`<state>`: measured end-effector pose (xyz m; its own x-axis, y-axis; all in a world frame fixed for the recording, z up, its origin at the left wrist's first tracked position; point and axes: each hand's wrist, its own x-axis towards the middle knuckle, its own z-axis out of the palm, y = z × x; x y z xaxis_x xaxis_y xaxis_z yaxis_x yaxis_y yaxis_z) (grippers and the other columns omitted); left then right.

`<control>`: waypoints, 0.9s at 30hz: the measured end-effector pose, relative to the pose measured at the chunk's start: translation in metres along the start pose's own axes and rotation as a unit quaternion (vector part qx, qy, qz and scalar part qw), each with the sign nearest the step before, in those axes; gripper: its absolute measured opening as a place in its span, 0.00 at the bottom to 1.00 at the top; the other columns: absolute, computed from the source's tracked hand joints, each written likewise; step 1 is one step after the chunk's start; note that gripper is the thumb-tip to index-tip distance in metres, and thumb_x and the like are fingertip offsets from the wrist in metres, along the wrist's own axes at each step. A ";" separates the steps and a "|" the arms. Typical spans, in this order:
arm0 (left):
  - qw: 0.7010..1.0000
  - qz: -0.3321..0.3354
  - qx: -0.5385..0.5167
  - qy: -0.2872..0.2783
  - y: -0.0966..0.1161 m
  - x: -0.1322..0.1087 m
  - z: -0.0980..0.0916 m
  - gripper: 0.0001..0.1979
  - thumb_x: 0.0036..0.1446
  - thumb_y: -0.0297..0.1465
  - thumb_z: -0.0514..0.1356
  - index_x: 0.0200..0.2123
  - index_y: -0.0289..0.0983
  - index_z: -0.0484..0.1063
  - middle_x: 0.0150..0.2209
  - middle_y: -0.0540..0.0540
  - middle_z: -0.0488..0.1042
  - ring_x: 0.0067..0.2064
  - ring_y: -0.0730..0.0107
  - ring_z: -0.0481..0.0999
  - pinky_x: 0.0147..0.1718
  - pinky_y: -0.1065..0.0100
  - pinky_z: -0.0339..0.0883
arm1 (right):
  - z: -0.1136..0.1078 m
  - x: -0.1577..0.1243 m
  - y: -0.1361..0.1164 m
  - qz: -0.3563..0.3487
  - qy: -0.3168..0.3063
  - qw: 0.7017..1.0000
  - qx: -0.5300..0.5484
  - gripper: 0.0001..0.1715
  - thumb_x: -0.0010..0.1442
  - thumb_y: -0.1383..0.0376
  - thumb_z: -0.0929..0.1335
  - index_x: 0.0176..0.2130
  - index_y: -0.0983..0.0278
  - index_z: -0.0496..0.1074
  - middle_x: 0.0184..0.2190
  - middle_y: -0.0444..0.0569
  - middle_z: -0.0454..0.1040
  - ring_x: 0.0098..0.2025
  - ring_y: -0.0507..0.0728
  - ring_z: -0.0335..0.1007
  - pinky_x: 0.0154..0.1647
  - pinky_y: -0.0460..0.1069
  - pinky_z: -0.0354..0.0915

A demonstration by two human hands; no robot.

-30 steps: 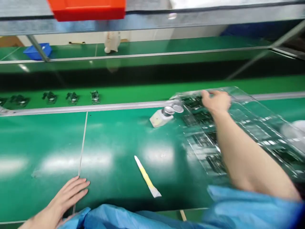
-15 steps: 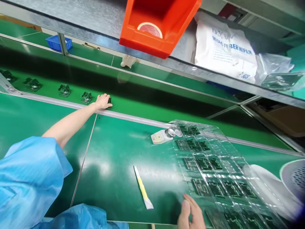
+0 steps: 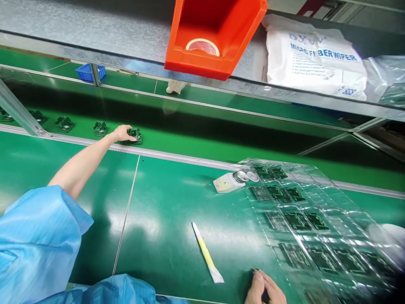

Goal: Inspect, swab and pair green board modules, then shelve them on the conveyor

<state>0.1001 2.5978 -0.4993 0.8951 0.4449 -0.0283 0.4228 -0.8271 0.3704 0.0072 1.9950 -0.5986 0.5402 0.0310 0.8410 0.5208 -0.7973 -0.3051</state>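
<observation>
My left hand (image 3: pixel 122 133) reaches far out over the metal rail to the conveyor belt and closes its fingers on a small green circuit board (image 3: pixel 134 135). Several more boards (image 3: pixel 100 128) lie in a row to its left on the belt. My right hand (image 3: pixel 264 289) rests at the bottom edge on the green mat, fingers curled together, next to the near corner of a clear plastic tray (image 3: pixel 316 223) that holds several green boards. A yellow-handled swab (image 3: pixel 207 253) lies on the mat between my arms.
A small white bottle (image 3: pixel 229 182) lies on its side by the tray's far corner. An orange bin (image 3: pixel 215 36) with a tape roll hangs overhead, beside a white wiper bag (image 3: pixel 316 52). A blue bin (image 3: pixel 90 72) stands far back. The metal rail (image 3: pixel 177 157) divides mat from belt.
My left hand went from resting on the mat out to the belt and closed on a board. My right hand left the tray's far end and came down to the near edge.
</observation>
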 end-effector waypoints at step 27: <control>0.981 0.169 -0.086 0.050 0.039 -0.173 0.019 0.27 0.63 0.46 0.58 0.59 0.38 0.67 0.62 0.37 0.70 0.67 0.49 0.66 0.68 0.44 0.57 | 0.009 -0.034 -0.105 -0.018 -0.068 0.996 0.060 0.10 0.63 0.72 0.68 0.44 0.61 0.75 0.40 0.51 0.80 0.40 0.59 0.79 0.42 0.54 0.74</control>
<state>-0.0356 2.4820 -0.4981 0.9583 0.1933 0.2104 0.0663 -0.8668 0.4943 -0.0599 2.0830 -0.5989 0.6000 0.1453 0.7867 0.6116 -0.7172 -0.3340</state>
